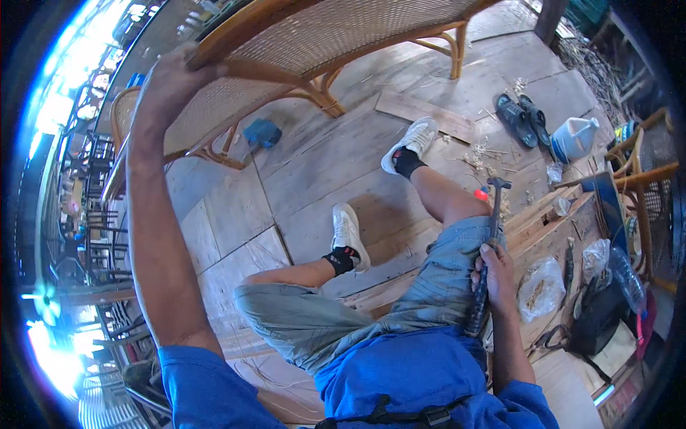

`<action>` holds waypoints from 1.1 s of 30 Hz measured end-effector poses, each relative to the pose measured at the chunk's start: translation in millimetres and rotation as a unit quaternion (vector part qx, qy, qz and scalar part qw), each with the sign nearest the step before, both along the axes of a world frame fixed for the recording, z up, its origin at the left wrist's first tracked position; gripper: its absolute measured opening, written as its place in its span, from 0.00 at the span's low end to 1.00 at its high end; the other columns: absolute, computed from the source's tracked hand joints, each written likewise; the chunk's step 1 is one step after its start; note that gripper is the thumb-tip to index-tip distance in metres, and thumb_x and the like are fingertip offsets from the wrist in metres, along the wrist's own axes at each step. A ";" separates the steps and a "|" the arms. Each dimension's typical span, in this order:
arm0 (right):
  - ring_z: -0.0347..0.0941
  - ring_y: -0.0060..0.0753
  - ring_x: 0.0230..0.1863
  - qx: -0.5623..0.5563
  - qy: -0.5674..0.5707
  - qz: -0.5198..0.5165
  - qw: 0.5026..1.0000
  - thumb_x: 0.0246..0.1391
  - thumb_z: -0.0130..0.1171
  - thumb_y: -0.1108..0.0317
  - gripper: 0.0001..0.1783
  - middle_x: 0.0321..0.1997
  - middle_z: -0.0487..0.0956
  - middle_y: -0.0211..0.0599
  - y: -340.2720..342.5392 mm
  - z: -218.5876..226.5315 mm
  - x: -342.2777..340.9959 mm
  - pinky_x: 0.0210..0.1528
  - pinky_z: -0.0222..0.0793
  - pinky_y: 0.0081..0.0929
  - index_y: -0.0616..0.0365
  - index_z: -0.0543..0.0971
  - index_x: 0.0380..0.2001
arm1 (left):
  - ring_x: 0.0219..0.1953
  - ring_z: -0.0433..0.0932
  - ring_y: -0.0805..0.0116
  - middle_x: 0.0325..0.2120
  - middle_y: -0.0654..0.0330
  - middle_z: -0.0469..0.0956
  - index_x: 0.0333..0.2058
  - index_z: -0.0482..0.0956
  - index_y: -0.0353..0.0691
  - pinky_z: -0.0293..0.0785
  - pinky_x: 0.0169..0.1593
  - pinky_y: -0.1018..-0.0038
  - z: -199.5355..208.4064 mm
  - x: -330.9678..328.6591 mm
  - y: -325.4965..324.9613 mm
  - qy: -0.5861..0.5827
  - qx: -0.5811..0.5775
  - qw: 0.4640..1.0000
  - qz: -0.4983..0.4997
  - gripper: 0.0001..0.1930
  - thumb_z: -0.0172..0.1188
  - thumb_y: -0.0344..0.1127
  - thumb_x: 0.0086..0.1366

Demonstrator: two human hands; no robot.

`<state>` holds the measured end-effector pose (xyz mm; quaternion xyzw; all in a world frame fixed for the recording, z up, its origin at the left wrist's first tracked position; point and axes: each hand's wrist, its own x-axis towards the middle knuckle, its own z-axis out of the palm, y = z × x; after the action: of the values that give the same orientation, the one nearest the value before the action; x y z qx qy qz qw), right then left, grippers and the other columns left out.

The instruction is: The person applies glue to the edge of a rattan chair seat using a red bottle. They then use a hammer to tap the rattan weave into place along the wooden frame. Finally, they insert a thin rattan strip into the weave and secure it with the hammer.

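A long rattan bench (350,43) with a woven cane panel and bent cane legs stretches across the top of the view. At its left end my left hand (168,86) is closed around the brown frame rail, with the arm stretched out. Down by my right thigh, my right hand (496,275) grips a hammer (494,218) by its dark handle. The hammer points away from me, its metal head above my right knee and apart from the bench.
A flat board (425,116), wood shavings, dark sandals (516,120) and a pale blue-white plastic jug (574,139) lie beyond my right foot. At right are a wooden block (547,222), clear plastic bags (541,288) and a bottle (627,279). A blue bag (262,133) sits beneath the bench.
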<state>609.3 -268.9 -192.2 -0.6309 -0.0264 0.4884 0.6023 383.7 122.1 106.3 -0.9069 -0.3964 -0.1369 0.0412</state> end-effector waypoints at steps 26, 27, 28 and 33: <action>0.64 0.21 0.10 0.076 0.063 0.116 0.988 0.59 0.56 0.55 0.13 0.19 0.69 0.27 24.3 -19.5 -55.9 0.09 0.62 0.22 0.51 0.69 0.32 | 0.36 0.81 0.57 0.31 0.51 0.82 0.36 0.82 0.44 0.74 0.40 0.63 4.7 -6.9 4.3 0.056 0.023 0.998 -0.001 0.21 0.65 0.48 0.45; 0.64 0.20 0.10 0.080 0.062 0.120 0.988 0.59 0.55 0.55 0.13 0.18 0.68 0.26 24.3 -20.5 -55.5 0.08 0.62 0.21 0.51 0.70 0.32 | 0.35 0.81 0.57 0.31 0.51 0.82 0.36 0.82 0.44 0.74 0.40 0.63 7.3 -5.5 1.7 0.064 0.023 0.998 0.003 0.20 0.64 0.48 0.45; 0.64 0.20 0.10 0.075 0.072 0.116 0.988 0.59 0.56 0.54 0.13 0.19 0.68 0.26 25.2 -20.0 -58.1 0.09 0.63 0.21 0.51 0.70 0.32 | 0.35 0.81 0.57 0.31 0.51 0.82 0.36 0.82 0.44 0.74 0.40 0.63 11.2 -7.7 -2.6 0.070 0.025 0.997 0.005 0.20 0.64 0.48 0.45; 0.64 0.21 0.10 0.071 0.084 0.063 0.992 0.59 0.56 0.53 0.14 0.20 0.68 0.27 23.1 -16.6 -49.3 0.09 0.63 0.22 0.52 0.70 0.33 | 0.34 0.81 0.56 0.29 0.51 0.81 0.35 0.83 0.45 0.74 0.39 0.63 -6.0 -2.8 -16.8 0.020 0.030 0.999 0.031 0.18 0.65 0.47 0.46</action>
<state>559.9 -245.9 -208.8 -0.5398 -0.0500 0.5736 0.6140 380.9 105.3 100.4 -0.8949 -0.4194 -0.1294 0.0809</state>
